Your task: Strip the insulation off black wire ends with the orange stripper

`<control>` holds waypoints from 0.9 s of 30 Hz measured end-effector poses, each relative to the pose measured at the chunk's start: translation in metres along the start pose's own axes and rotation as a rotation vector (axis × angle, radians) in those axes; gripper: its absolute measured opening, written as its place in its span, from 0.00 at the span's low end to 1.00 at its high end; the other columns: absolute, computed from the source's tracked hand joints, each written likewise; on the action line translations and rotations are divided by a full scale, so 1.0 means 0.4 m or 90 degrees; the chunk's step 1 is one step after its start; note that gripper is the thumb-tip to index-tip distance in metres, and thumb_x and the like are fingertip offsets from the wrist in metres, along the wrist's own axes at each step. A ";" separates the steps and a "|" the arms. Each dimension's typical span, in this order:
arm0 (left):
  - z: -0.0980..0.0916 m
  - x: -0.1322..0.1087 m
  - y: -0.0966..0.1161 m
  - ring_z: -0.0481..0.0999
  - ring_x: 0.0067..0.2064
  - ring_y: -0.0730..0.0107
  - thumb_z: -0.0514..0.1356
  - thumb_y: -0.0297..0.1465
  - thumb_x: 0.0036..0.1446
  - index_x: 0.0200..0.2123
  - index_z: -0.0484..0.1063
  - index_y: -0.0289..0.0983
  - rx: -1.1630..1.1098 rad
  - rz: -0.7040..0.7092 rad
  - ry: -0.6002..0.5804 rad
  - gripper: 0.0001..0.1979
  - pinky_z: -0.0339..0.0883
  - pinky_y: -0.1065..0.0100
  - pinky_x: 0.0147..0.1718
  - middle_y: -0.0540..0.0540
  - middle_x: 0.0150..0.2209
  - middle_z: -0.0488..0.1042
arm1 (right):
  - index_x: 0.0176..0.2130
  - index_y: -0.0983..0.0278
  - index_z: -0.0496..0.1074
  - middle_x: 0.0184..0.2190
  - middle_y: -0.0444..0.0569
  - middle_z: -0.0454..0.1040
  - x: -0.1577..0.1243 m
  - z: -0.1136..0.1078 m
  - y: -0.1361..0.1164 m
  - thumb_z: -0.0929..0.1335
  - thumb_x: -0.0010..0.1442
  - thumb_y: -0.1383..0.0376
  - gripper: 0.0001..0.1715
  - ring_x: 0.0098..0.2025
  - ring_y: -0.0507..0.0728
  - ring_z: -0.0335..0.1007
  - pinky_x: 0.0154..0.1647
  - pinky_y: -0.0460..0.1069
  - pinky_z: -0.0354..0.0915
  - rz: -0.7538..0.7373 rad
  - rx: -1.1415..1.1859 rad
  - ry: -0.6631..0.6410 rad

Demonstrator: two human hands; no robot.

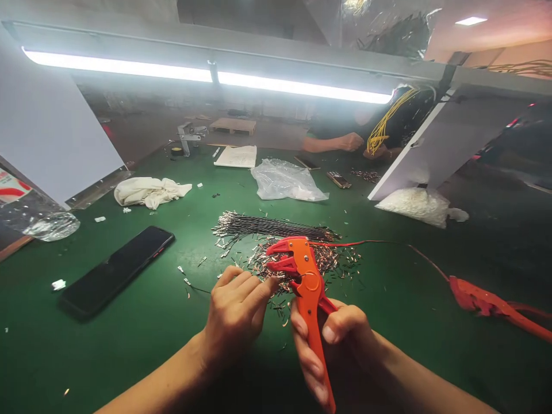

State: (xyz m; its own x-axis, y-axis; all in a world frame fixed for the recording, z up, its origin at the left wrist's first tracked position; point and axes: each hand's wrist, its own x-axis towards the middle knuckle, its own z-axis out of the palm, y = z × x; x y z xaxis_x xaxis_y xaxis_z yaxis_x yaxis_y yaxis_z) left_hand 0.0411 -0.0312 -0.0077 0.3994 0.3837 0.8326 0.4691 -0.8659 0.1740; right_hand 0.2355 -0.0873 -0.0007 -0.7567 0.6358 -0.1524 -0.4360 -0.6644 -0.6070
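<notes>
My right hand [345, 333] is wrapped round the handles of an orange and red wire stripper [309, 282], its jaws pointing up and left. My left hand [239, 302] is closed in a pinch just left of the jaws. A thin black wire [199, 288] with a metal terminal at its end sticks out from the left side of this hand; its other end is hidden by my fingers. Behind the tool lies a heap of wire scraps [259, 259], dark with copper glints. Beyond that, a bundle of black wires [276, 226] with terminals on their left ends rests on the green table.
A phone [118, 270] and a plastic bottle [38, 218] are at left, near a white cloth [149, 191]. A second red-orange tool [491, 302] lies at right. Farther back are a clear plastic bag [287, 179], a paper pad [236, 156] and another person's hands with yellow wires [382, 135].
</notes>
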 end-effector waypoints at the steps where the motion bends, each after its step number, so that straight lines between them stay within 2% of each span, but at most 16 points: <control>1: 0.001 -0.001 0.000 0.59 0.21 0.76 0.57 0.17 0.58 0.39 0.71 0.34 -0.001 0.009 -0.003 0.09 0.57 0.68 0.29 0.56 0.19 0.64 | 0.35 0.65 0.64 0.21 0.47 0.72 0.000 0.000 0.001 0.65 0.43 0.62 0.16 0.21 0.57 0.73 0.22 0.49 0.67 0.000 0.000 -0.011; 8: -0.003 -0.006 -0.007 0.61 0.22 0.76 0.54 0.18 0.60 0.50 0.69 0.35 0.011 0.039 -0.023 0.17 0.60 0.68 0.31 0.56 0.20 0.65 | 0.35 0.64 0.63 0.20 0.45 0.70 -0.009 0.011 -0.009 0.65 0.44 0.61 0.16 0.20 0.56 0.70 0.23 0.50 0.66 0.018 -0.004 0.001; 15: -0.001 -0.006 -0.010 0.60 0.23 0.75 0.56 0.17 0.59 0.50 0.70 0.33 0.046 0.066 -0.037 0.16 0.60 0.67 0.33 0.56 0.20 0.64 | 0.35 0.64 0.64 0.20 0.44 0.70 -0.012 0.012 -0.013 0.66 0.50 0.55 0.16 0.19 0.55 0.69 0.21 0.47 0.64 0.015 0.010 -0.005; 20: -0.008 -0.003 -0.007 0.61 0.24 0.74 0.57 0.17 0.57 0.50 0.71 0.33 0.075 0.077 -0.041 0.18 0.59 0.65 0.36 0.55 0.20 0.65 | 0.35 0.64 0.63 0.20 0.44 0.71 -0.008 0.006 -0.011 0.65 0.50 0.54 0.17 0.18 0.55 0.69 0.20 0.50 0.68 0.022 0.030 -0.034; 27: -0.002 -0.002 -0.010 0.57 0.24 0.73 0.57 0.16 0.57 0.51 0.70 0.30 0.024 0.097 -0.054 0.18 0.51 0.67 0.28 0.55 0.20 0.61 | 0.34 0.64 0.63 0.19 0.43 0.70 -0.011 0.023 -0.017 0.66 0.50 0.54 0.17 0.19 0.55 0.70 0.20 0.49 0.69 0.029 0.014 -0.012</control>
State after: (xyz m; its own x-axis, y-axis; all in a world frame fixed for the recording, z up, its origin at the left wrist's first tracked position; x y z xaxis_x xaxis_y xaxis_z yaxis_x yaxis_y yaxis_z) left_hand 0.0382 -0.0282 -0.0088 0.5331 0.2755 0.7999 0.4256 -0.9045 0.0279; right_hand 0.2374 -0.0891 0.0114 -0.7853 0.5970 -0.1640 -0.4116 -0.7014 -0.5819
